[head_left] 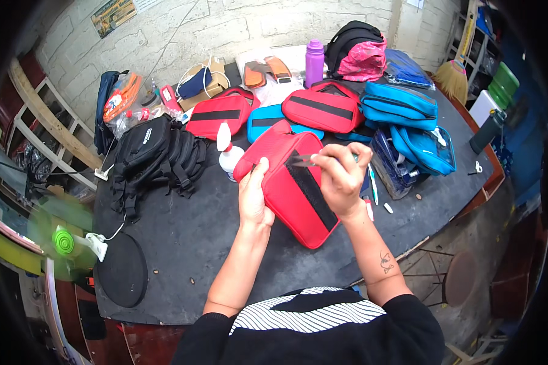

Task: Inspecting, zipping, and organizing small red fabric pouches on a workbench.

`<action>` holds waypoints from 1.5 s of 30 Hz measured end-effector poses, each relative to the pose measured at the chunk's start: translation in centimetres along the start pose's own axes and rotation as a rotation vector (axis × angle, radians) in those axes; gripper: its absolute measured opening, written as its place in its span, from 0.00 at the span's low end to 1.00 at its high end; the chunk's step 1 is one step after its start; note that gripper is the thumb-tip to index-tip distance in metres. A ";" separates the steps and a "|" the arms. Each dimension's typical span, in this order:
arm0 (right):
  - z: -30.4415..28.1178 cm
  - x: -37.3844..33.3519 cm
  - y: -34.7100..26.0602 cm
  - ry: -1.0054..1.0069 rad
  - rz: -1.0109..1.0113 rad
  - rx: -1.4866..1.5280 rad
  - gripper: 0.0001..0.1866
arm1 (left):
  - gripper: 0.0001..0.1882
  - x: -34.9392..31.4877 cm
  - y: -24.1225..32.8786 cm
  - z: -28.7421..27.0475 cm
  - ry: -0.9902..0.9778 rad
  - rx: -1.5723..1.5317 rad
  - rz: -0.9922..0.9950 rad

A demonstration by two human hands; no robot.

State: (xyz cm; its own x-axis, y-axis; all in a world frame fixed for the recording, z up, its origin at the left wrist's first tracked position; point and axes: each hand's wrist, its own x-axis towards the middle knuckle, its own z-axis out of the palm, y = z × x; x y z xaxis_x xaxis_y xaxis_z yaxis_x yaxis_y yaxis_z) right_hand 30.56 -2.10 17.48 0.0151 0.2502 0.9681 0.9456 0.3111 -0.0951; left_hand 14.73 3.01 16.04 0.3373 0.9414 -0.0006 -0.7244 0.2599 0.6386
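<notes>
My left hand (254, 198) is closed on the left side of a red fabric pouch (274, 194), its thumb lying on the front. The pouch is tilted above the dark table, with a black hook-and-loop strip (313, 198) running down its face. At the strip's upper end, my right hand (341, 176) is closed around a small metal tool with thin blades (301, 160), which looks like thread snips. A bit of teal shows between those fingers. The blade tips are close to the strip; whether they touch it I cannot tell. A white pump bottle (229, 159) stands just left of the pouch.
More red pouches (323, 109) and blue pouches (402, 106) lie behind on the table (176, 255). A black backpack (155, 158) sits at left, near a small green fan (63, 241). A purple bottle (314, 64) stands at the back. A toothbrush (373, 184) lies right of my hand.
</notes>
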 end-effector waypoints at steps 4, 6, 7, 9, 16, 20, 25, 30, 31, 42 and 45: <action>0.0 -0.6 -0.6 -0.051 0.049 0.015 0.11 | 0.14 0.0 0.1 0.2 -0.017 0.012 -0.011; 0.1 -0.7 -0.2 -0.078 0.065 -0.009 0.11 | 0.14 -0.1 0.0 0.3 -0.021 0.023 -0.006; 0.2 -0.7 0.2 -0.052 0.078 -0.044 0.11 | 0.13 -0.1 0.0 0.3 -0.016 0.030 -0.001; 0.3 -0.5 1.1 -0.058 0.117 -0.127 0.11 | 0.11 -0.3 -0.2 0.3 0.005 0.073 0.061; -1.3 0.4 0.7 -0.166 0.595 0.141 0.10 | 0.09 -0.1 -3.3 0.4 0.049 0.677 0.662; -2.9 1.6 -0.6 -0.382 0.482 -0.130 0.12 | 0.08 -0.1 -5.7 0.4 0.060 0.775 0.708; -3.5 2.6 -1.0 -0.423 0.398 -0.239 0.11 | 0.09 0.1 -6.8 0.5 0.075 0.750 0.700; -2.3 3.0 -0.5 -0.411 0.350 -0.238 0.09 | 0.10 0.1 -6.8 0.7 0.071 0.742 0.723; -2.1 3.0 -0.6 -0.410 0.338 -0.239 0.09 | 0.10 0.1 -6.8 0.7 0.072 0.738 0.709; -2.0 0.9 0.7 -0.348 0.835 0.247 0.24 | 0.08 0.3 -5.9 0.1 0.065 0.696 0.691; 0.9 -0.7 2.5 -0.269 1.201 0.798 0.11 | 0.09 0.0 -6.1 0.1 0.038 0.710 0.693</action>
State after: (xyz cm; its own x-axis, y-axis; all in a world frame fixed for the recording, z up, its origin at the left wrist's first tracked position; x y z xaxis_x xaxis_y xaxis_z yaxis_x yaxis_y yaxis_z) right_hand 32.62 -0.66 16.33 0.5023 0.8509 0.1539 -0.0185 0.1885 -0.9819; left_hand 19.23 1.42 12.22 -0.0533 0.8459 0.5306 -0.2217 -0.5281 0.8197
